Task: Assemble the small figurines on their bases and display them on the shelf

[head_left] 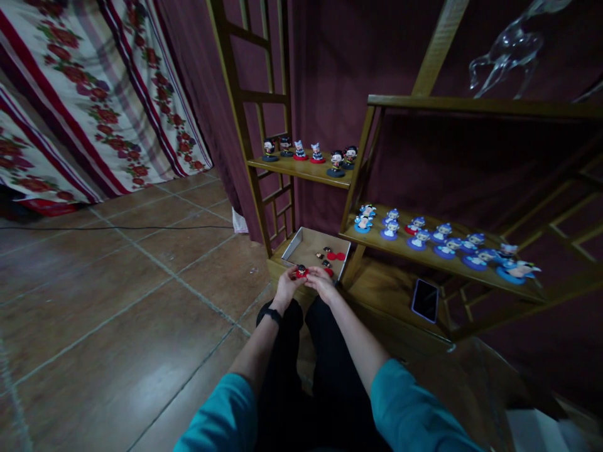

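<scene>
A small figurine [301,271] with a dark head and a red base is held between my two hands, over the near edge of a shallow box. My left hand [285,287] grips it from the left, and a dark band circles that wrist. From the right, the fingers of my right hand [321,282] close on its red base. Inside the open box [294,246] lie several small dark-headed figurine pieces [326,263] and red round bases [336,256]. Part of the box is hidden behind my hands.
Several figurines [336,162] stand on the upper left shelf [301,168]. More, mostly blue and purple ones [418,238], fill the right shelf [372,242]. A phone [425,300] lies on the lower board. A clear glass animal [511,47] stands on the top shelf.
</scene>
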### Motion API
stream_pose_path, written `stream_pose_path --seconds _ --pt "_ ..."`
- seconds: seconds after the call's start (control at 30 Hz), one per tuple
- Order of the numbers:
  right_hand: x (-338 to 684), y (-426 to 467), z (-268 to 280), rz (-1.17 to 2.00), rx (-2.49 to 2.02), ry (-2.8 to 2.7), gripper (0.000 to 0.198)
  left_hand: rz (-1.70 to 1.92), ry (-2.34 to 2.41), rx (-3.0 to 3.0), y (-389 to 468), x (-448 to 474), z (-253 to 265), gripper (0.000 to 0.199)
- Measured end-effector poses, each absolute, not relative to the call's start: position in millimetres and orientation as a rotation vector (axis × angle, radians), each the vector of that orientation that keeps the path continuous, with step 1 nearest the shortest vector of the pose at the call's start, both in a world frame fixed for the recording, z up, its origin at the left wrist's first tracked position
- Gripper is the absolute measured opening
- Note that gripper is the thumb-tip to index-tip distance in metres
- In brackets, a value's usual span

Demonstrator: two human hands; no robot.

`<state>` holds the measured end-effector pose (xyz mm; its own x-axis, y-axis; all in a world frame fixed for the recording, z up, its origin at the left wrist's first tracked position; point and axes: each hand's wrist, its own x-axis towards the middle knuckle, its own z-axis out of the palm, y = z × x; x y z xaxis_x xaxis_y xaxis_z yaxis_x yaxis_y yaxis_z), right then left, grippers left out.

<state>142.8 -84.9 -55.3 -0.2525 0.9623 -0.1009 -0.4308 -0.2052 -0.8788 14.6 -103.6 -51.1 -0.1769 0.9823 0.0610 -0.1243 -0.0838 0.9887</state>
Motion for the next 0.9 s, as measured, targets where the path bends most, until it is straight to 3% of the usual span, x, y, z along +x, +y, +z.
stream_pose_path --seconds 0.4,0.9 --pt "143 -82 -60 1.633 -0.911 -0.963 0.029 1.379 1.636 1.804 -115 21 -49 0.041" --pt "150 -89 -48 1.604 -0.917 -0.983 0.022 1.332 1.585 1.972 -134 27 -34 0.044"
